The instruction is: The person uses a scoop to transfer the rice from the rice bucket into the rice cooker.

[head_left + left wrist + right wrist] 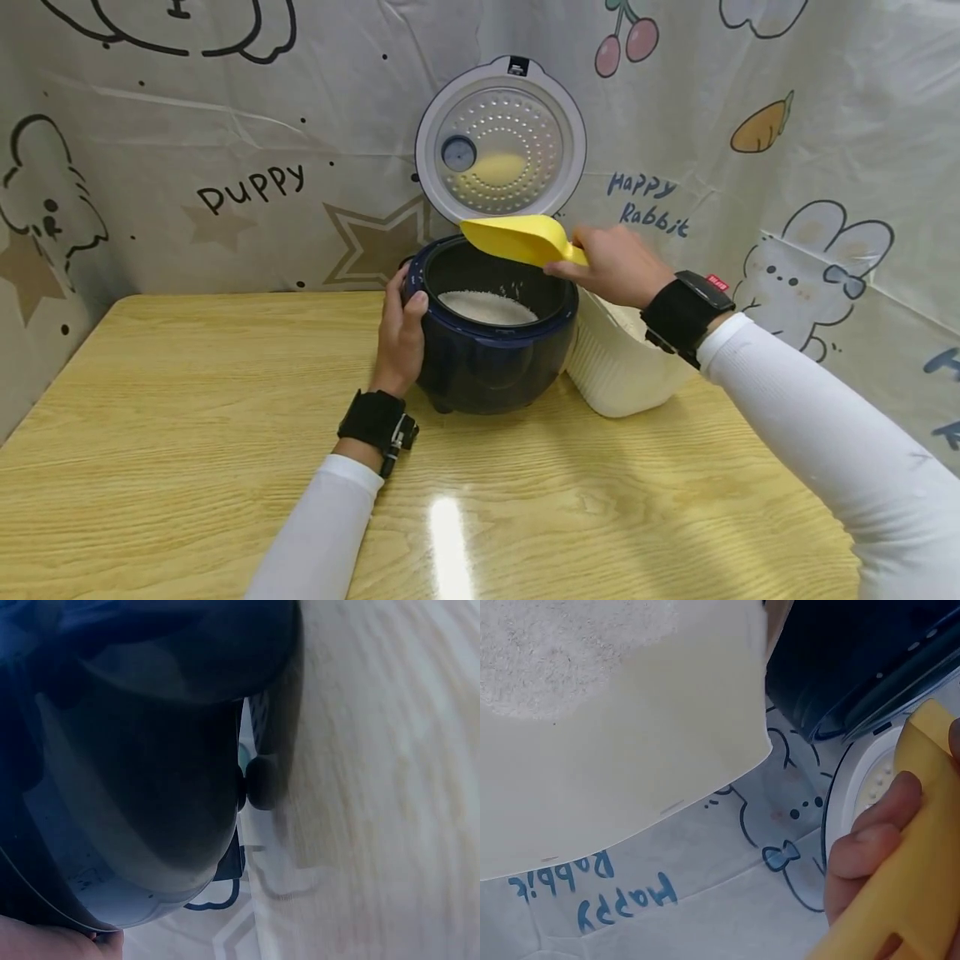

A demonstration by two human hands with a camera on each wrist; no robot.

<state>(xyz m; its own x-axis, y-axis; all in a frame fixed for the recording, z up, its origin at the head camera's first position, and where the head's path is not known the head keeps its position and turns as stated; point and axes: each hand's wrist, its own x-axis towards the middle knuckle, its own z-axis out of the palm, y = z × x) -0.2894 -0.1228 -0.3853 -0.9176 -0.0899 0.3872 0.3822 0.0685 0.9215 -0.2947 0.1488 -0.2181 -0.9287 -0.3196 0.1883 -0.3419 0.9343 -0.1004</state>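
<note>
A dark blue rice cooker (491, 375) stands on the table with its lid (501, 137) raised. White rice (487, 307) lies in its pot. My left hand (399, 337) rests against the cooker's left side, thumb near the rim and fingers fairly straight along the wall. In my right hand (618, 262) I grip a yellow scoop (517, 237) by its handle, its bowl tilted above the pot's far right part. A few grains seem to fall beneath it. In the right wrist view, the fingers (862, 851) curl around the scoop's handle (911, 877).
Right of the cooker, a cream ribbed bin (626, 375) stands close beside it, holding white rice (562, 652). A printed curtain (225, 117) hangs behind the wooden table (225, 450). The raised lid leans back near the curtain.
</note>
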